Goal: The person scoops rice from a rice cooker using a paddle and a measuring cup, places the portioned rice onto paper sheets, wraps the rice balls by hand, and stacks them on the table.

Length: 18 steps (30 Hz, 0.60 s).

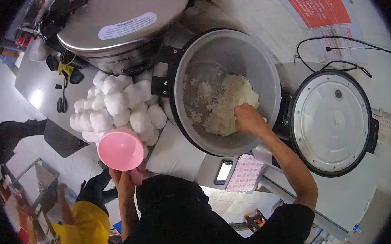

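Observation:
My left hand (122, 180) is closed on a pink bowl (121, 149), which looks empty and is held in front of a pile of white wrapped bundles (116, 101). Inside the large open pot (195, 50), my right hand (249, 119) is closed at the right edge of the white rice (230, 97). What its fingers hold is hidden. The rice lies in a heap, with thinner patches to its left on the pot's bottom.
A big lidded cooker (121, 10) stands at the upper left. The hinged lid (332, 123) lies open at the right, under a black cable. A phone (223, 172) and patterned paper (245, 173) lie at the near edge. A person in yellow (86, 225) is at the lower left.

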Available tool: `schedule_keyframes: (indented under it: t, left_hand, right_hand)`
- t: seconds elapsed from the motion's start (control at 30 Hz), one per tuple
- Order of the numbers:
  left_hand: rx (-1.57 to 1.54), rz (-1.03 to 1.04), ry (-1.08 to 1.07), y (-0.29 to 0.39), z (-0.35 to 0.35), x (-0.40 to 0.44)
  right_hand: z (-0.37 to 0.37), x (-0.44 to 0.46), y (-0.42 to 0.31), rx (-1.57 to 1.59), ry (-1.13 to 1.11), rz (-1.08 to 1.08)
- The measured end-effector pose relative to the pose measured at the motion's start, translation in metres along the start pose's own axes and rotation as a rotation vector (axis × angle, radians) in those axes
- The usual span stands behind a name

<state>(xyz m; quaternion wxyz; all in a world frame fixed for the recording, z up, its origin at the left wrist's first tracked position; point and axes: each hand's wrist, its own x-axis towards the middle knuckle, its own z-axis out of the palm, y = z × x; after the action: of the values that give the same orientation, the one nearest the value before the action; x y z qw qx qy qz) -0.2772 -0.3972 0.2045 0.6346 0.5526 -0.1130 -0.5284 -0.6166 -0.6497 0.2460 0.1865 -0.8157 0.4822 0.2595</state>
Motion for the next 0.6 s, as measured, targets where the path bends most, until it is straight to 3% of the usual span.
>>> schedule_keyframes:
  t: [0.07, 0.23, 0.33, 0.43, 0.53, 0.6]
  left_hand:
    - [-0.027, 0.027, 0.127, -0.005, -0.002, -0.001]
    - [-0.004, 0.044, -0.015, 0.005, -0.002, -0.001]
    - [0.054, 0.033, 0.05, 0.01, -0.004, -0.006]
    - [0.053, 0.105, 0.073, 0.01, -0.006, -0.007]
    - [0.115, 0.088, 0.09, 0.015, -0.009, -0.011]
    - [0.11, 0.094, 0.07, 0.018, -0.003, -0.014]
  right_hand:
    - [0.016, 0.011, 0.002, 0.062, -0.048, 0.017]
    - [0.007, 0.033, -0.027, 0.321, -0.209, 0.066]
    - [-0.017, 0.032, -0.027, 0.162, 0.197, -0.054]
    - [-0.059, 0.027, -0.015, 0.418, 0.071, -0.036]
    - [-0.055, 0.042, 0.004, 0.438, 0.252, -0.169]
    - [-0.052, 0.054, -0.006, 0.475, 0.211, -0.183]
